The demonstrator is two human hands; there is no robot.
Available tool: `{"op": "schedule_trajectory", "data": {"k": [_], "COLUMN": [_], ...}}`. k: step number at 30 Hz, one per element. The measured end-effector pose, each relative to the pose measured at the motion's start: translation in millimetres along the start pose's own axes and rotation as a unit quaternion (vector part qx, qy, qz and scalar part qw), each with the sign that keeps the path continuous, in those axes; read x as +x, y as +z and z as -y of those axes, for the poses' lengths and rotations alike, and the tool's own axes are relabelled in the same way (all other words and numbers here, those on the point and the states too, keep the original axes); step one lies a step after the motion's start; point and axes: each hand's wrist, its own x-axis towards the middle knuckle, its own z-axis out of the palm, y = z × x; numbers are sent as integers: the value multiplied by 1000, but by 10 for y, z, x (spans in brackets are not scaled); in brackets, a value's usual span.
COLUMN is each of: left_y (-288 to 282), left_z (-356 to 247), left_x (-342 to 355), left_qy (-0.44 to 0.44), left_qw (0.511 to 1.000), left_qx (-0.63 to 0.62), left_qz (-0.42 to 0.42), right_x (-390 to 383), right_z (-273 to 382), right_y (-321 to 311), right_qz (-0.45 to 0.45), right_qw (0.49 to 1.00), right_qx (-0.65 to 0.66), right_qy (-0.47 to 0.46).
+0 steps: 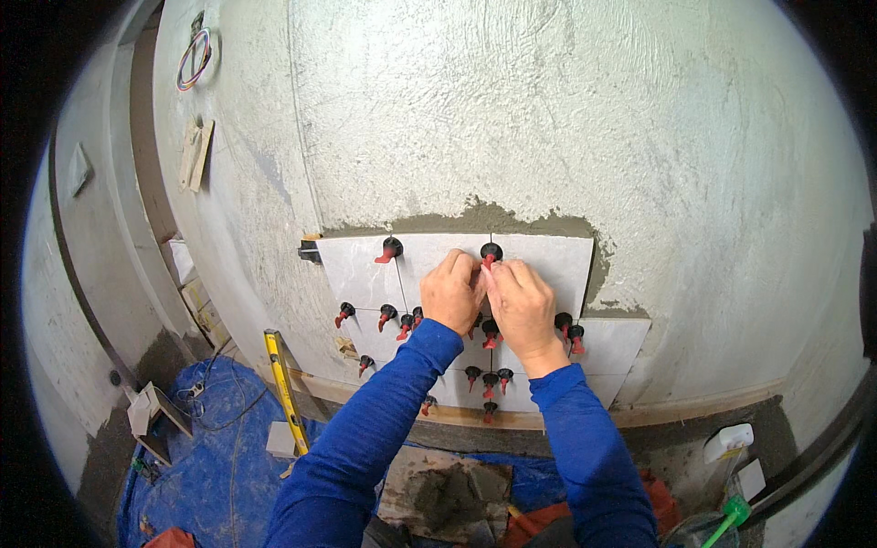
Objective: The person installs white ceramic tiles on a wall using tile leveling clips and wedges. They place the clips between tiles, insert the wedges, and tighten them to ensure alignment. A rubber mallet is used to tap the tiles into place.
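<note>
Pale marbled tiles cover the lower wall, with several black-and-red levelling clips along their joints. Both hands meet at a clip on the top joint. My right hand pinches at that clip's red handle. My left hand is closed just left of and below it, fingertips hidden beside the right hand's. Grey wet mortar shows around the tiles' upper and right edges.
A yellow level leans at the lower left over a blue tarp. A stained board with mortar lies below me. Cables, a small stand and a green-handled tool lie near the sides. Wires hang from the wall.
</note>
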Motion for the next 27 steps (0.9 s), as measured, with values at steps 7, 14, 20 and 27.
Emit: {"op": "schedule_trajectory", "data": {"k": [7,14,20,27], "left_y": [-80,-206,-588,-523], "left_z": [-22,-12,-618,-1220], "left_x": [57,33,-621,-1155], "left_qy": [-18,-12,-141,-154], "left_qw": [999,998,978,908], "left_qx": [-41,-61,-147,-296], "left_qz": [-1,29,44,253], "right_x": [-16,-729,-824,-837], "right_z": [81,259,-145,-611], "right_y": [-68,-725,-1190,-1001], "right_qz": [-56,-74,-86,71], "right_qw": [997,915,921,951], "right_qx": [7,87,-95,-7], "right_qy": [43,386,367,301]}}
